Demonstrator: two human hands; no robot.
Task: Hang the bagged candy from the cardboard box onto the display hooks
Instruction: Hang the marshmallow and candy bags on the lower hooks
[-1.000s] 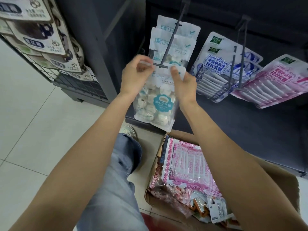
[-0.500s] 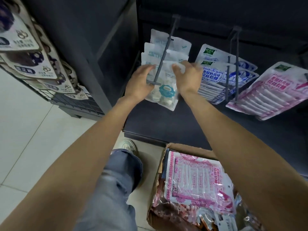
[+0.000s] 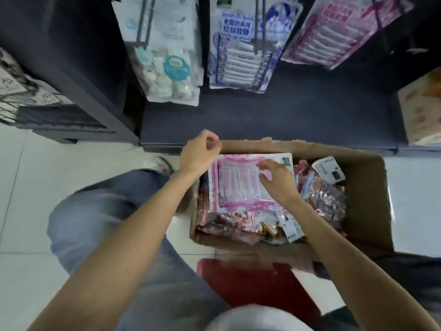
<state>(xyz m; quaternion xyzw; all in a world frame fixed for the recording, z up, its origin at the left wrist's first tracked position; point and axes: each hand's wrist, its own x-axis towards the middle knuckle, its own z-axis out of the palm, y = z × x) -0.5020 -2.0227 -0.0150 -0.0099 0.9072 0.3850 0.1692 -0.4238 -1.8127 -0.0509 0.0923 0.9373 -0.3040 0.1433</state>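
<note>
Now your pink bag (image 3: 238,185) lay atop the candy in the box (image 3: 372,187) | your right hand (image 3: 278,181) touched it, fingers bent | your left hand (image 3: 199,155) hovered loosely curled, empty | bags hung on hooks (image 3: 143,22) above.

The cardboard box (image 3: 358,240) stands on the floor (image 3: 28,187) in front of the display shelf (image 3: 286,115), its far wall close against the shelf's base. Inside it, a flat candy bag (image 3: 236,185) lies on top of a heap of smaller bags (image 3: 327,201), towards the box's left side. The right hand (image 3: 278,181) rests on that top bag; the left hand (image 3: 199,152) hovers over the box's far left corner, apparently touching nothing. Above and behind the box, three groups of bags hang side by side from hooks (image 3: 143,22): one at left (image 3: 167,68), one in the middle (image 3: 241,56), one at right (image 3: 334,37). The person's knee (image 3: 100,211) is left of the box.
</note>
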